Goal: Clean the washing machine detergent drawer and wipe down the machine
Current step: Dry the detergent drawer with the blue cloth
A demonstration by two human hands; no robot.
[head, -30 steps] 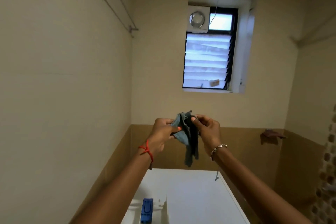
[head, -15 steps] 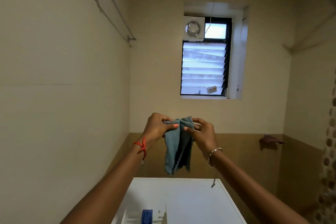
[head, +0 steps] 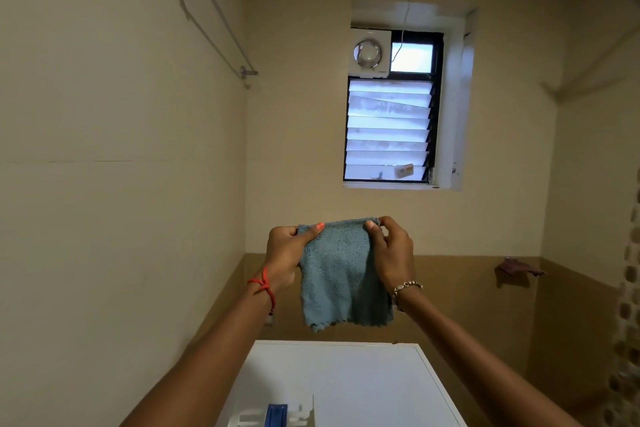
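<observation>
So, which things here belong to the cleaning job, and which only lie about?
For the job: blue-grey fluffy cloth, pinched by left hand and right hand; white washing machine top; white plastic detergent drawer with blue insert.
Lying about: metal towel rail; round exhaust fan; brown rag on the right wall.

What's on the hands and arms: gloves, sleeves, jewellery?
No sleeves or gloves in view. Left hand: knotted red thread at the wrist, orange polish on the thumbnail. Right hand: beaded bracelet at the wrist.
</observation>
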